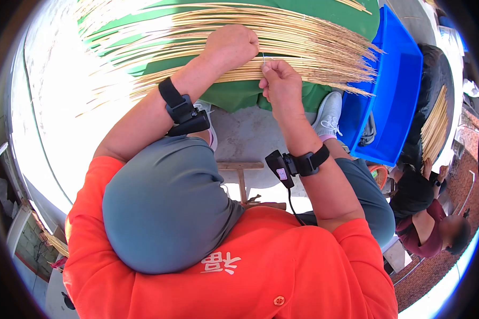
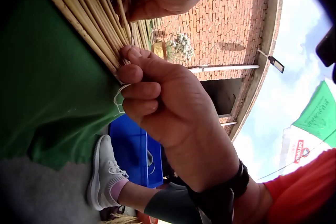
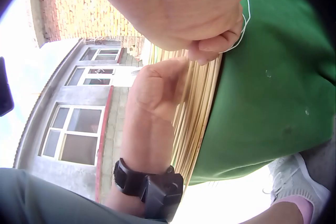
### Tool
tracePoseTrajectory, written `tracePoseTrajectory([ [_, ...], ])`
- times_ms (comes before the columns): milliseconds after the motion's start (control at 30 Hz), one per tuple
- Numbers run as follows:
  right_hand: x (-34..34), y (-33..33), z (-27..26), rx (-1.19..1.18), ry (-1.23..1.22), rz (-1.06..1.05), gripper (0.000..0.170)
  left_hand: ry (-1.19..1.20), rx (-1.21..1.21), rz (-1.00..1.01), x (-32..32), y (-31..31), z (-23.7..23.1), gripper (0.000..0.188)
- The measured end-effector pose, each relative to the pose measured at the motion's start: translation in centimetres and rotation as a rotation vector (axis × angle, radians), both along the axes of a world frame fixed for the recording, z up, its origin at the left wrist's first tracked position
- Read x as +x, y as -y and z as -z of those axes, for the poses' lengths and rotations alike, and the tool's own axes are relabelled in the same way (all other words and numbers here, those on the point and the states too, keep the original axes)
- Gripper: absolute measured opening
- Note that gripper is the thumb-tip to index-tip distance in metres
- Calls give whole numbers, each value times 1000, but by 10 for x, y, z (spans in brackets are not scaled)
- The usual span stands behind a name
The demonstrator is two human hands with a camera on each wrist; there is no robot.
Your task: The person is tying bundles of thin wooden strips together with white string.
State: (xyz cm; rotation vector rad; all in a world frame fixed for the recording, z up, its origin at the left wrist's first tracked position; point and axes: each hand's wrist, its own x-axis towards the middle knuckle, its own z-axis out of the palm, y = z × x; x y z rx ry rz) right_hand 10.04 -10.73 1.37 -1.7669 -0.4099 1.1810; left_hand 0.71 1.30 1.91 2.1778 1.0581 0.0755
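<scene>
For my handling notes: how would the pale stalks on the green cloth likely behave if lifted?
The stalks look light, being so thin, and probably flexible, since several curve gently. Their feathery tips might snag or shed.

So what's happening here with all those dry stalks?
A person in a red shirt is working by hand on long, dry stalks laid across a green cloth. The right hand pinches a thin white thread by the stalks, while the left hand is curled at them close by. The stalks lie side by side, feathery ends toward a blue tub. Another person is off to the right.
</scene>
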Motion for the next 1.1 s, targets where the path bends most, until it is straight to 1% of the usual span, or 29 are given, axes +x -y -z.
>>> tracePoseTrajectory([
  [167, -4, -6, -3, 1, 16, 30, 7, 12, 8, 3, 0, 2, 0, 16],
  [233, -4, -9, -2, -19, 72, 0, 8, 10, 9, -2, -1, 3, 2, 16],
  [333, -4, -14, -7, -83, 58, -1, 9, 23, 25, 2, -1, 2, 3, 15],
  [467, -7, -18, -13, -92, 33, 30, 9, 55, 27, 7, -4, 4, 3, 14],
  [567, -8, -19, -11, -69, -29, 64, 10, 79, 38, 13, -5, 3, 7, 16],
  [633, -9, -20, -16, -44, -127, 132, 12, 90, 61, 25, -5, 3, 6, 16],
  [700, -9, -20, -13, -31, -170, 161, 13, 54, 61, 10, -5, 4, 6, 11],
  [767, -2, -20, -15, -15, -210, 188, 15, 70, 67, 13, -7, 6, 8, 12],
  [833, 18, -20, -32, -126, -193, -104, 17, 86, 73, 18, -8, 6, 7, 14],
  [867, 30, -20, -38, -177, -18, -219, 16, 98, 98, 40, -8, 6, 6, 15],
  [900, 37, -20, -39, -182, -17, -223, 16, 109, 116, 61, -9, 8, 5, 15],
  [967, 50, -25, -36, 38, 738, -358, 16, 107, 120, 52, -8, 10, 1, 15],
  [1000, 53, -31, -31, 131, 867, -404, 9, 100, 136, 44, -8, 10, -1, 15],
  [1033, 55, -37, -26, 134, 868, -404, 9, 100, 138, 43, -8, 10, -1, 15],
  [1100, 54, -48, -14, 91, 669, -676, 10, 118, 140, 56, -10, 12, -3, 15],
])
